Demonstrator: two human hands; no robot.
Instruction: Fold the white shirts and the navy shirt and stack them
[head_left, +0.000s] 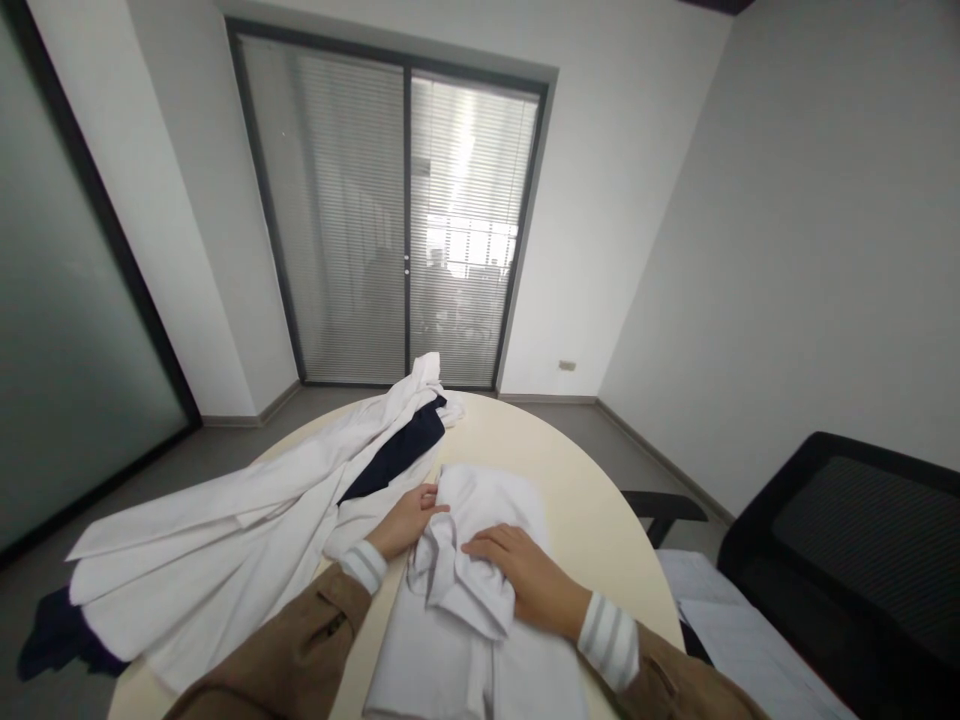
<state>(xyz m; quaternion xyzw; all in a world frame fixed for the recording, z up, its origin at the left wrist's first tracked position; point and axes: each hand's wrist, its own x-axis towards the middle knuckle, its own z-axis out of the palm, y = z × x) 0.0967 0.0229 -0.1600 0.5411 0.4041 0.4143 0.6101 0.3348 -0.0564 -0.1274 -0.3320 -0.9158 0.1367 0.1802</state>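
Observation:
A white garment, partly folded, lies on the round cream table in front of me, with a bunched part near its middle. My left hand is at the garment's left edge, its fingers curled at the cloth; whether cloth is pinched between them is too small to tell. Across the bunched cloth rests my right hand, palm down with the fingers stretched out. Left of my left hand, a long heap of white cloth spreads over the table, with a dark blue piece among it.
A black mesh chair stands to the right, its armrest close to the table edge. Papers lie beside the table at the right. More dark blue cloth hangs at the lower left. Glass panels with blinds are behind.

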